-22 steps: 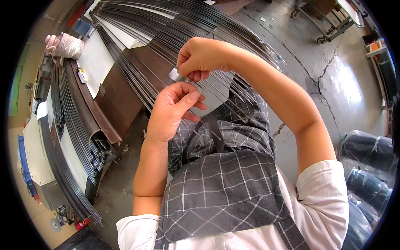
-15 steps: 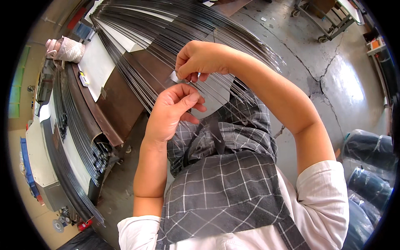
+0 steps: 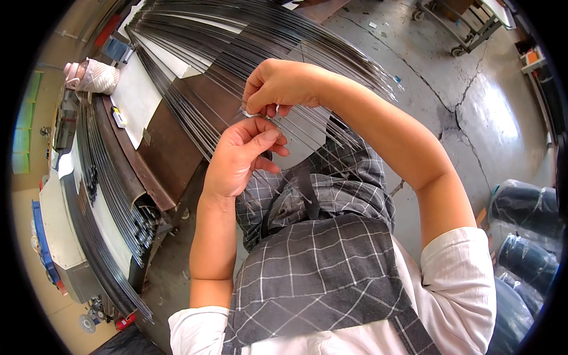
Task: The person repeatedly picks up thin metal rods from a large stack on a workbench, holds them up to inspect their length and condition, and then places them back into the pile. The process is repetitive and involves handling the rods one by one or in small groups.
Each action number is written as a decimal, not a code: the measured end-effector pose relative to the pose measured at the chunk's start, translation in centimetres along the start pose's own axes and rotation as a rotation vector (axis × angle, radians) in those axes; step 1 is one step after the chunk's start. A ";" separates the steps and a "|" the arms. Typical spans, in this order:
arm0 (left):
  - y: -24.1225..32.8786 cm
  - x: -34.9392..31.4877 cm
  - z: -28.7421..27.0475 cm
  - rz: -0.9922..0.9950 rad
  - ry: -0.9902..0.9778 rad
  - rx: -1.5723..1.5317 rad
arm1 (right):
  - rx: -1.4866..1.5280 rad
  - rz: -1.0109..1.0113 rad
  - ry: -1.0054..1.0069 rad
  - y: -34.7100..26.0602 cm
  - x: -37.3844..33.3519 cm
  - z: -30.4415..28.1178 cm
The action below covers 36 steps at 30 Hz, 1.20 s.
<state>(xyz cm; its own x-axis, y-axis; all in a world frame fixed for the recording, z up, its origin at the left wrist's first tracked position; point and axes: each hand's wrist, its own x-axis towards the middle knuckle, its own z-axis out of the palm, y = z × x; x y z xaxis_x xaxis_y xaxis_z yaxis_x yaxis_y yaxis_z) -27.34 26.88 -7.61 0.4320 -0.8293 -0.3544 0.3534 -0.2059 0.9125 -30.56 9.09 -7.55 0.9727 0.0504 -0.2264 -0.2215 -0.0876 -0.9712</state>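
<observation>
Many long, thin dark rods point(image 3: 195, 121) fan across the brown work surface and reach out over my lap. Above their near ends, my right hand point(image 3: 284, 86) is closed in a pinch on a small white strip point(image 3: 249, 113). A bit of white also shows between its lower fingers. Just below it, my left hand point(image 3: 239, 155) is closed, thumb against forefinger, close to the strip and the rod ends. What its fingertips hold is hidden. The two hands almost touch.
A brown-covered table point(image 3: 171, 160) bears white sheets and a yellow-and-white cutter point(image 3: 119, 117). A pink wrapped container point(image 3: 97, 76) stands at the back left. More dark rods point(image 3: 115, 189) lie at left. A wheeled cart point(image 3: 461, 29) and plastic-wrapped dark rolls point(image 3: 526, 207) are at right.
My right hand has shifted slightly left, with the white strip now lower and closer to my left fingertips. The left hand has barely moved.
</observation>
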 end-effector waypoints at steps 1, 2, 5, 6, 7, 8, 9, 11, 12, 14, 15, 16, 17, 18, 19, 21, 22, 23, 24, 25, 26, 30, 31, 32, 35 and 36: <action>0.0 0.0 0.0 0.002 -0.002 -0.003 | -0.008 -0.001 0.004 0.0 0.0 0.0; -0.1 0.1 -0.1 0.004 -0.004 -0.006 | -0.004 -0.003 0.003 0.1 0.0 0.0; -0.1 0.1 -0.1 0.013 -0.005 -0.019 | -0.003 -0.007 0.005 0.0 -0.1 0.0; -0.1 0.1 -0.1 0.017 -0.005 -0.024 | -0.010 -0.008 0.010 -0.1 -0.2 0.0; -0.1 0.1 0.0 0.021 0.000 -0.027 | -0.017 -0.010 0.014 -0.1 -0.2 0.0; -0.1 0.0 0.0 0.025 0.005 -0.028 | -0.012 -0.011 0.011 -0.1 -0.2 0.0; -0.1 0.0 0.1 0.029 0.011 -0.030 | -0.007 -0.012 0.007 -0.1 -0.2 0.0; -0.2 0.1 0.0 0.035 0.013 -0.033 | -0.006 -0.012 0.002 -0.1 -0.1 0.0; -0.2 0.1 0.0 0.038 0.014 -0.034 | -0.010 -0.010 0.000 0.0 0.0 0.0; -0.2 0.2 0.0 0.032 0.013 -0.038 | -0.014 -0.007 0.001 0.1 0.0 0.0; -0.2 0.2 0.0 0.028 0.011 -0.040 | -0.014 -0.006 0.003 0.1 0.0 0.0; -0.3 0.3 0.0 0.029 0.012 -0.038 | -0.013 -0.005 0.004 0.1 0.0 0.0; -0.3 0.3 0.0 0.030 0.014 -0.036 | -0.015 -0.005 0.004 0.1 -0.1 0.0; -0.3 0.3 0.0 0.030 0.017 -0.034 | -0.016 -0.005 0.004 0.1 -0.1 0.0; -0.3 0.2 0.0 0.029 0.020 -0.034 | -0.018 -0.006 0.003 0.1 -0.1 0.0; -0.2 0.3 0.1 0.025 0.024 -0.035 | -0.017 -0.008 0.004 0.1 0.0 0.0; -0.2 0.3 0.1 0.026 0.024 -0.034 | -0.017 -0.010 0.005 0.1 0.0 -0.1; -0.3 0.3 0.0 0.027 0.025 -0.034 | -0.016 -0.014 0.004 0.1 0.0 0.0; -0.3 0.3 0.0 0.028 0.026 -0.033 | -0.016 -0.017 0.004 0.1 0.0 0.0; -0.3 0.4 0.0 0.027 0.025 -0.025 | -0.016 -0.021 0.003 0.0 -0.1 0.0; -0.3 0.4 0.0 0.025 0.024 -0.016 | -0.017 -0.021 0.005 0.0 -0.1 0.0; -0.3 0.4 0.1 0.020 0.030 -0.009 | -0.015 -0.019 0.009 -0.3 -0.2 0.0; -0.2 0.4 0.1 0.018 0.036 -0.005 | -0.014 -0.018 0.008 -0.4 -0.2 0.0; -0.3 0.4 0.1 0.016 0.042 -0.001 | -0.012 -0.019 0.008 -0.4 -0.2 0.0; -0.2 0.4 0.3 0.003 0.072 0.058 | -0.003 -0.029 0.003 -0.5 -0.2 0.0; -0.2 0.4 0.4 -0.002 0.084 0.085 | 0.001 -0.037 -0.001 -0.4 -0.1 0.0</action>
<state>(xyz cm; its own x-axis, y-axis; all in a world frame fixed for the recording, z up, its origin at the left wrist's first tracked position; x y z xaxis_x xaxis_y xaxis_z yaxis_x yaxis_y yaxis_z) -27.56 26.39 -7.86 0.5006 -0.7830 -0.3692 0.2840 -0.2543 0.9245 -30.54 9.18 -7.13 0.9802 0.0548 -0.1900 -0.1851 -0.0842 -0.9791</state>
